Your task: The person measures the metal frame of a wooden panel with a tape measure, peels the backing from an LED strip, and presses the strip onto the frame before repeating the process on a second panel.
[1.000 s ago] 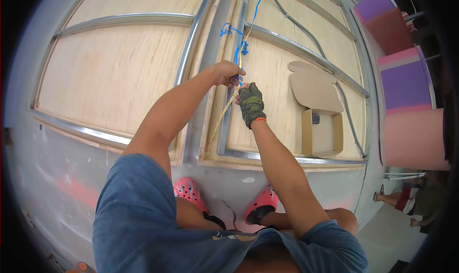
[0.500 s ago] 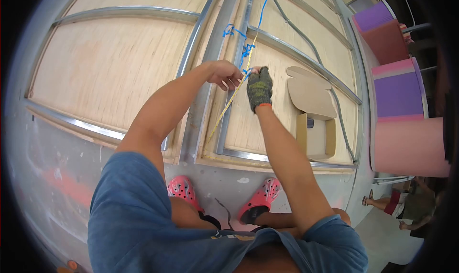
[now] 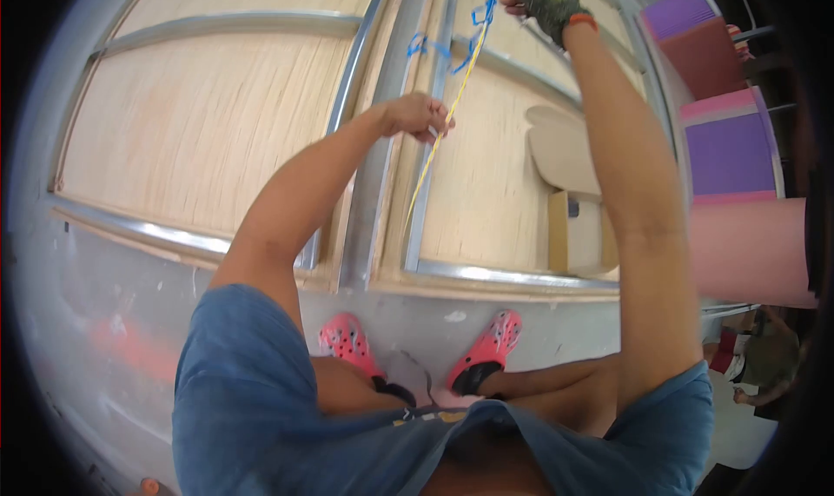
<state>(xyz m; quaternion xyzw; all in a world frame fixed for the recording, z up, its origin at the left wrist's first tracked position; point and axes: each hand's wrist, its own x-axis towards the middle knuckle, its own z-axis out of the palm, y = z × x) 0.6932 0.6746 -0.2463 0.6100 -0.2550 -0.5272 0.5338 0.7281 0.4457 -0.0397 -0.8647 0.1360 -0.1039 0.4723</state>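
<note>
A yellow cord (image 3: 469, 75) runs taut from the top of the view down over the right wooden panel (image 3: 486, 175). Around its upper part hangs tangled blue string (image 3: 482, 11). My left hand (image 3: 420, 117), bare, has its fingers closed on the yellow cord above the panel's left metal edge. Farther up, my right hand (image 3: 543, 3), in a dark grey-green glove with bare fingertips, is curled beside the top of the cord and string. Its fingertips are blurred, and what they hold is hard to make out.
An open cardboard box (image 3: 569, 235) lies on the right panel. Metal strips frame both panels, the left panel (image 3: 200, 122) included. Pink and purple rolls (image 3: 730, 157) stand at the right. Another person (image 3: 764, 357) is at the lower right. Pink clogs (image 3: 495, 344) are on my feet.
My right hand has moved up and to the right, away from my left hand. The blue string is pulled upward with the cord. My left hand has closed on the cord and shifted slightly.
</note>
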